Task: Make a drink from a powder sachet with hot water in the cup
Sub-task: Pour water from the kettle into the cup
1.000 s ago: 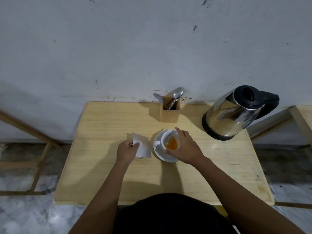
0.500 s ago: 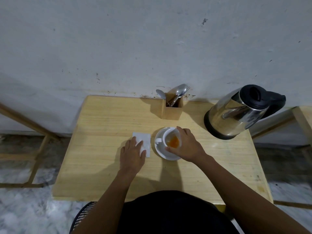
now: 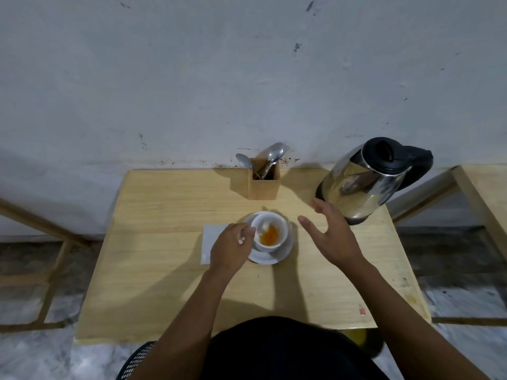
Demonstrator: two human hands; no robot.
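Orange powder (image 3: 270, 236) lies in a dry heap at the bottom of the white glazed cup (image 3: 281, 224), which stands on a round saucer (image 3: 277, 257) between the two hands. The left hand (image 3: 229, 249) has its fingertips curled at the cup's handle and appears to pinch it. The right hand (image 3: 330, 235) is released, fingers spread, holding nothing, just short of the kettle (image 3: 362, 185). No water shows in the cup.

Hazards, as judged: the kettle's black handle sits on the side away from the right hand, so a direct reach would meet the polished steel wall, which may be hot. A pour made with the left fingers at the cup's handle would put them beside the stream. Glazed cup on glazed saucer could slide if nudged.

The flat white sachet (image 3: 208, 237) lies partly under the left hand on the pale, grained wooden table (image 3: 164, 215). Beyond the left hand stands a square wooden holder (image 3: 264, 187) of steel spoons (image 3: 275, 154).
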